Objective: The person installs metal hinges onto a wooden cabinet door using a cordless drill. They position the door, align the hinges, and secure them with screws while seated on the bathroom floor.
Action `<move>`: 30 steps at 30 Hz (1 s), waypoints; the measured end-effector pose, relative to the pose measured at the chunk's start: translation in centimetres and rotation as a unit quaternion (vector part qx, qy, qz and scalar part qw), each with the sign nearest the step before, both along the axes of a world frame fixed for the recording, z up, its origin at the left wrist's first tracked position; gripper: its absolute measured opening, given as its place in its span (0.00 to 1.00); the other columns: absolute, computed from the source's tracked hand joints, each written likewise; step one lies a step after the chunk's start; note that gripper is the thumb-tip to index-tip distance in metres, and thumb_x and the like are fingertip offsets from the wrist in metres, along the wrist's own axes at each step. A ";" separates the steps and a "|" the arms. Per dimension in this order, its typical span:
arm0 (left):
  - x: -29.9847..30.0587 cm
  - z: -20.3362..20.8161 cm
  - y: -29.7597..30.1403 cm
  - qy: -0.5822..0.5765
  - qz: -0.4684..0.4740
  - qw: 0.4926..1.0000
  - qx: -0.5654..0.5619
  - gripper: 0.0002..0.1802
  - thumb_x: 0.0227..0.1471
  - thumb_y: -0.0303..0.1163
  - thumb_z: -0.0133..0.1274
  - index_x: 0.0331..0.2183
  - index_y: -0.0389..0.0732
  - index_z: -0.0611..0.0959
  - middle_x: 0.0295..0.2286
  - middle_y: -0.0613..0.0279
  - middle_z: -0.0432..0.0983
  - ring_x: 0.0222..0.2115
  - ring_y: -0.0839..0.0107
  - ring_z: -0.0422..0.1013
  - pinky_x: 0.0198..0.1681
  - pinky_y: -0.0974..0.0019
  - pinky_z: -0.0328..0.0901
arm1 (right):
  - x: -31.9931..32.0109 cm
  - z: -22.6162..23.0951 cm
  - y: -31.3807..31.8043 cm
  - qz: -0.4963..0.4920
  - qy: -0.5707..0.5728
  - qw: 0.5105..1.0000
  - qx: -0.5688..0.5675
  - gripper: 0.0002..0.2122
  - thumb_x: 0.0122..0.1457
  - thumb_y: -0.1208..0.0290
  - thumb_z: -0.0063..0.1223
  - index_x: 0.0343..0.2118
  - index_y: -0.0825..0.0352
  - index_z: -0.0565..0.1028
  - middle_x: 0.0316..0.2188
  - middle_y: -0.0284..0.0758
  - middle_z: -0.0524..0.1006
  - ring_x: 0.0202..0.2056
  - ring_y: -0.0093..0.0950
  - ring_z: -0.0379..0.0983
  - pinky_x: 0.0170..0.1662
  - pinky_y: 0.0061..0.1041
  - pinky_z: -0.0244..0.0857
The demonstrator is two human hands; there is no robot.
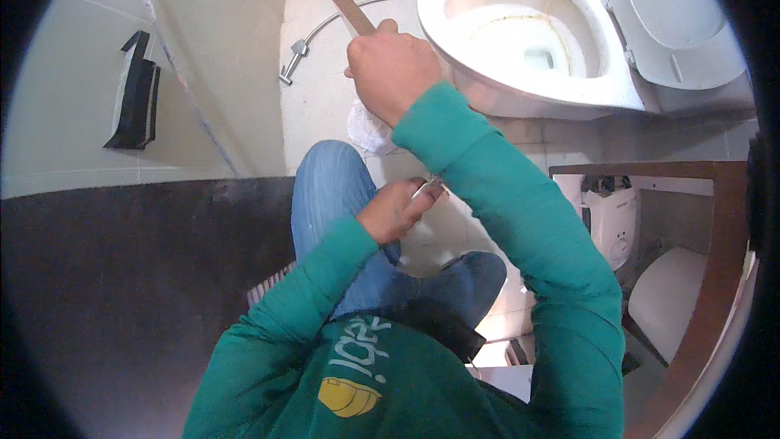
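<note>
My right hand [390,69] was closed around a flat brown wooden-handled tool [352,10], raised beside the white ceramic toilet bowl [520,85] so its working end, hidden below my fist, could reach the base. My left hand [396,210] pinched a small silvery piece [428,188], perhaps a blade, low over my knee, kept ready.

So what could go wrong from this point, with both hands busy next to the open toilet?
The right hand grips a brown flat tool close to the toilet bowl; a slip could knock the ceramic. The left hand pinches a small metal piece that might drop onto the tiled floor. The loose flexible hose lies underfoot.
</note>
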State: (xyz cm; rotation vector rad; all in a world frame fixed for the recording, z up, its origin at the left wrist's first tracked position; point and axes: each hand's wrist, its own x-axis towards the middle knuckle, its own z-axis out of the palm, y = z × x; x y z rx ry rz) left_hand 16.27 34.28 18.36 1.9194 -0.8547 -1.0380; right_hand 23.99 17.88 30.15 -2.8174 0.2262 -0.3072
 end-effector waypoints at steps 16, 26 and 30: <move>-2.5 0.6 -0.4 0.143 0.291 0.928 -0.184 0.30 0.72 0.56 0.40 0.44 0.35 0.78 0.28 0.62 0.75 0.24 0.74 0.73 0.20 0.66 0.70 | 7.5 1.5 -0.2 -0.111 -0.230 0.955 0.154 0.17 0.66 0.54 0.60 0.40 0.65 0.85 0.36 0.48 0.82 0.40 0.37 0.82 0.40 0.42 0.79; 4.2 4.8 0.3 0.187 0.295 0.919 -0.183 0.28 0.71 0.56 0.45 0.37 0.39 0.80 0.19 0.69 0.70 0.16 0.79 0.67 0.15 0.72 0.60 | -13.6 -2.0 2.1 -0.197 -0.324 0.839 0.391 0.10 0.69 0.69 0.57 0.43 0.72 0.81 0.30 0.42 0.83 0.34 0.28 0.85 0.37 0.28 0.75; 5.3 4.7 0.6 0.203 0.312 0.902 -0.221 0.28 0.69 0.56 0.47 0.37 0.38 0.81 0.16 0.69 0.69 0.14 0.79 0.65 0.13 0.72 0.57 | -15.5 -5.4 6.0 -0.198 -0.297 0.858 0.370 0.09 0.66 0.73 0.60 0.46 0.70 0.83 0.32 0.42 0.84 0.34 0.29 0.84 0.38 0.28 0.75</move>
